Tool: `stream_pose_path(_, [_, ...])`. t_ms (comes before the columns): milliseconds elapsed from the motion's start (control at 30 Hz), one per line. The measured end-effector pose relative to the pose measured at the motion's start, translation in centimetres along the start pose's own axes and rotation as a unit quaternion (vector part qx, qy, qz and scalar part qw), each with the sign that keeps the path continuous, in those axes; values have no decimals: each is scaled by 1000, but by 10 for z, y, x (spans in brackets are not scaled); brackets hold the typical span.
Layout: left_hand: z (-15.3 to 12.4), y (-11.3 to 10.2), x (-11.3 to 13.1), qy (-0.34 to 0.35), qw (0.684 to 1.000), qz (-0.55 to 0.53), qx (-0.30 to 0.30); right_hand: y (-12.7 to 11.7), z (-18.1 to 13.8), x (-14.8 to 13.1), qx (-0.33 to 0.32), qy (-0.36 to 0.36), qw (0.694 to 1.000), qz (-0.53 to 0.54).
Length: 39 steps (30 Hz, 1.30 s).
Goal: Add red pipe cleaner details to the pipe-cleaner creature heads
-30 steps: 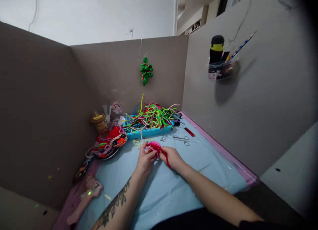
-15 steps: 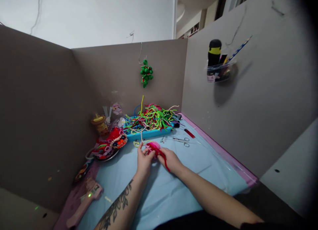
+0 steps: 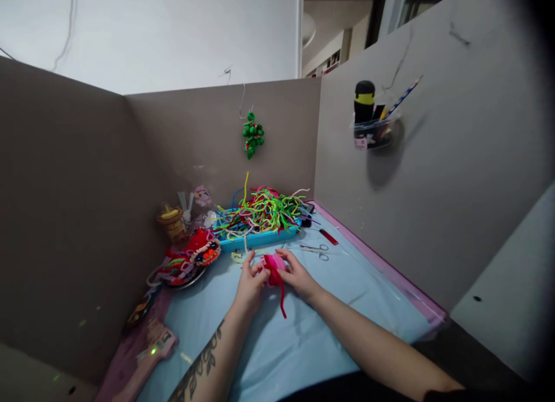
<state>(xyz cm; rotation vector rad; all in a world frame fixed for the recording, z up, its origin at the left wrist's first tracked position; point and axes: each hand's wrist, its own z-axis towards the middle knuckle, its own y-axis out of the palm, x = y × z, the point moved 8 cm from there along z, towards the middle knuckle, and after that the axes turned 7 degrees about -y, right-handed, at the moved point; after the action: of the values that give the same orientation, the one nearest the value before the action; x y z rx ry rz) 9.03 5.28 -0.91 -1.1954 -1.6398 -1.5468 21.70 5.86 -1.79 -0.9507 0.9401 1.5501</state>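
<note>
Between my two hands is a small pink and red pipe-cleaner piece (image 3: 274, 264), held just above the blue table cover. My left hand (image 3: 252, 281) pinches its left side. My right hand (image 3: 299, 276) grips the right side, thumb and fingers on the pink part. One red pipe-cleaner end (image 3: 283, 301) dangles from the piece toward me. Fingers cover parts of it, so its full shape is hidden. A pale yellow pipe-cleaner bit (image 3: 236, 257) lies just beyond my left hand.
A blue tray (image 3: 260, 238) heaped with colourful pipe cleaners stands at the back. Scissors (image 3: 318, 251) and a red strip (image 3: 328, 236) lie right of it. At left are a bowl (image 3: 186, 279) of finished pieces and a pink glue gun (image 3: 158, 350). A cup (image 3: 375, 137) hangs on the right panel.
My right hand has shifted its hold to the right side of the piece. The piece has turned, exposing more pink, and the red end hangs straighter. The camera view has shifted slightly.
</note>
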Motion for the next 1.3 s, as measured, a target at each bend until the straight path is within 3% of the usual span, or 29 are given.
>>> stream_pose_path(367, [-5,7,13,83,993,82,-16,-3,0,-4,27,-4,999,-21])
stream_pose_path(567, [-2,5,6,48,997,64,-4,-7,-2,-11,56,-37,996,-53])
stream_pose_path(800, [-5,12,3,7,999,36,-33,-9,-4,-12,77,-49,994,-57])
stream_pose_path(967, [-8,13,6,-1,999,39,-15,-9,-5,-12,73,-65,993,-60])
stream_pose_path(1167, [-3,5,10,29,996,79,-5,-4,-2,-9,37,-72,996,-44])
stream_pose_path(1300, [-4,-1,19,92,985,145,13,-12,-4,-20,57,-106,986,-112])
